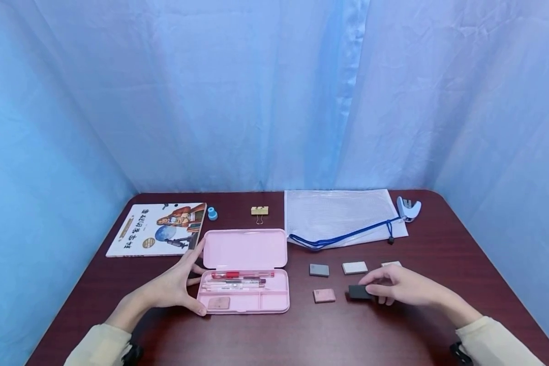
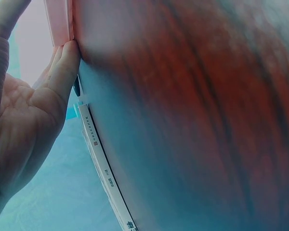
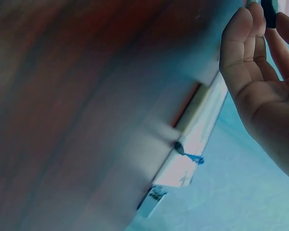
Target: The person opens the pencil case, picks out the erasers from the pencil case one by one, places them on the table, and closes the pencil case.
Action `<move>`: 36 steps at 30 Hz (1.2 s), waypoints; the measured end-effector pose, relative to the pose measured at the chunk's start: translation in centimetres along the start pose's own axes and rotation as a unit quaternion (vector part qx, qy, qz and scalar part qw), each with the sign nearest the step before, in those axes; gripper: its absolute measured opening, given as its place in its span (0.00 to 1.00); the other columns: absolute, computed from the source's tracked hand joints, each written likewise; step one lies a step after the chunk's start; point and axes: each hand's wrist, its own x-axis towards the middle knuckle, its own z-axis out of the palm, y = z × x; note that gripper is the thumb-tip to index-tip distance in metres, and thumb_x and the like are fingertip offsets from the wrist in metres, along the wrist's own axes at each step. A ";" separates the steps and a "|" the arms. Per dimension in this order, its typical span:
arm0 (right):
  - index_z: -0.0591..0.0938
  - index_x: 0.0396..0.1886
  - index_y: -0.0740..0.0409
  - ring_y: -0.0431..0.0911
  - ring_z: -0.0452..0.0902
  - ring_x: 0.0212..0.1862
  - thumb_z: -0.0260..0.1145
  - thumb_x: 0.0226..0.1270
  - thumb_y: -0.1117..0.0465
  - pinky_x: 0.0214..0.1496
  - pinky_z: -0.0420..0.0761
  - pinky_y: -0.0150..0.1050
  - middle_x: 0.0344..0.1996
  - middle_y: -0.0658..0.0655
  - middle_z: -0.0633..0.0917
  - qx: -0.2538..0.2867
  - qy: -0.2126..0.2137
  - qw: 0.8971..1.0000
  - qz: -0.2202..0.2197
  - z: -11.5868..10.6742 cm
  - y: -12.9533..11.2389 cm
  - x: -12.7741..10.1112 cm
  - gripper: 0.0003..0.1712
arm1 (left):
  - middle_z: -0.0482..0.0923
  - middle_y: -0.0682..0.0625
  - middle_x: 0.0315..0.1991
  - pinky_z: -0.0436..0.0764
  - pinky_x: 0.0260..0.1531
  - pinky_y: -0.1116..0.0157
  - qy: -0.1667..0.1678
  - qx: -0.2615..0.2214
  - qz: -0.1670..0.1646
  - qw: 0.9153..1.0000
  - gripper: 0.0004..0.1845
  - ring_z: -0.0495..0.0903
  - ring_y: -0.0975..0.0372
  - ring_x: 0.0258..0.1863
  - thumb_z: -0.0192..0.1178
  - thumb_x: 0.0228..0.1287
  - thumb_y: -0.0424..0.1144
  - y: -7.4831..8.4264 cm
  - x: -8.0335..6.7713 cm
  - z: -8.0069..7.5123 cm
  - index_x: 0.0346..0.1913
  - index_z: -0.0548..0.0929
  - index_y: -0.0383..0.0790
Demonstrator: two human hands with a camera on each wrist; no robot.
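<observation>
A pink pencil case lies with its lid raised, holding several pens and a pinkish eraser in its front left compartment. My left hand is spread along the case's left side, thumb by the front corner and straight fingers at the lid and hinge; the left wrist view has its fingertips against the case wall. My right hand pinches a black eraser between thumb and fingers, low over the table. Near it lie a grey eraser, a white one, a pink eraser, and another pale block partly hidden behind the hand.
A picture book lies at the back left, beside a small blue piece. A gold binder clip sits behind the case. A white mesh pouch with a blue cord and a light-blue stapler-like item occupy the back right.
</observation>
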 end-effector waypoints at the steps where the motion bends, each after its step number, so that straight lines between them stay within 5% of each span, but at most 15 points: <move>1: 0.83 0.58 0.62 0.50 0.82 0.32 0.62 0.77 0.58 0.33 0.88 0.44 0.37 0.60 0.80 -0.003 0.001 1.000 0.004 -0.1 0.2 -0.1 0.17 | 0.50 0.45 0.71 0.79 0.60 0.60 0.000 0.000 0.000 1.000 0.78 0.70 0.52 0.63 0.86 0.40 0.43 0.0 0.0 0.0 0.82 0.32 0.59; 19: 0.83 0.58 0.65 0.49 0.80 0.30 0.62 0.77 0.59 0.30 0.86 0.41 0.35 0.58 0.80 -0.020 0.016 0.999 0.034 -0.7 1.0 0.1 0.18 | 0.50 0.45 0.72 0.79 0.60 0.59 -0.003 0.011 -0.002 1.000 0.77 0.71 0.52 0.63 0.85 0.42 0.45 0.2 0.1 -0.2 0.82 0.31 0.59; 36: 0.83 0.57 0.63 0.46 0.82 0.33 0.63 0.76 0.56 0.35 0.87 0.40 0.37 0.57 0.86 -0.068 0.065 0.995 -0.014 -1.7 -1.6 0.2 0.18 | 0.50 0.43 0.71 0.79 0.60 0.59 -0.001 0.005 0.003 1.000 0.77 0.71 0.51 0.62 0.85 0.42 0.44 0.0 0.0 -0.1 0.82 0.32 0.57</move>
